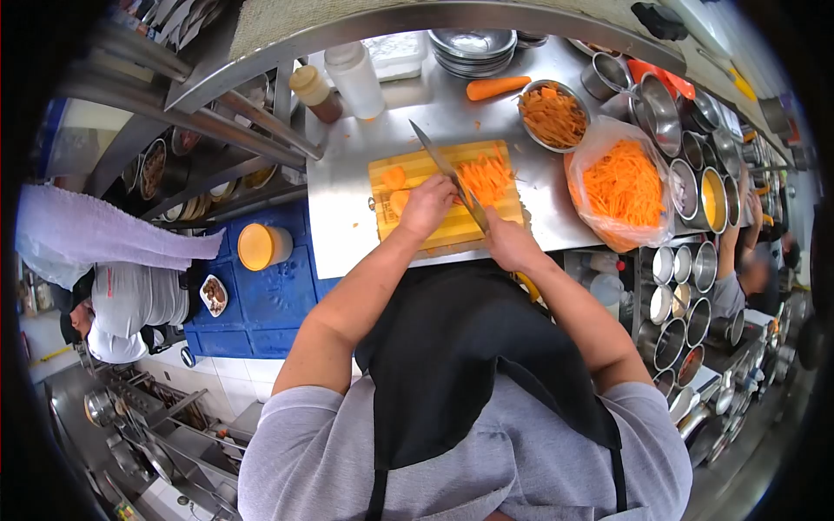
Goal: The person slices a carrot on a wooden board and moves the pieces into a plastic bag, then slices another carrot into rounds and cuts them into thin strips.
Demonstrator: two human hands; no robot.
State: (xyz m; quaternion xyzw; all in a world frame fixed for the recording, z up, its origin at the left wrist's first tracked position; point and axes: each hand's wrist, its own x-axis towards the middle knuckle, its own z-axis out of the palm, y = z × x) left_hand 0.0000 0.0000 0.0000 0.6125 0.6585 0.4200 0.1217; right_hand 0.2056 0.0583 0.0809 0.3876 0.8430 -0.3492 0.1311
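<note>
My right hand (512, 243) is closed around the handle of a kitchen knife (440, 158), whose long blade points away to the upper left across a yellow cutting board (426, 236). Curled close against the blade's left side, my left hand (427, 207) presses on carrot; a bit of orange shows at its fingertips, the rest is hidden. Cut carrot strips (486, 178) lie on the board to the right of the blade. Carrot pieces (393, 178) rest on the board's left part, one partly under my left hand.
Right of the board stand a clear bag of shredded carrot (621, 187) and a metal bowl of carrot strips (553, 117). A whole carrot (498, 88), squeeze bottles (354, 80) and stacked metal bowls (473, 54) are behind. A metal shelf edge (434, 17) overhangs. Other people work at both sides.
</note>
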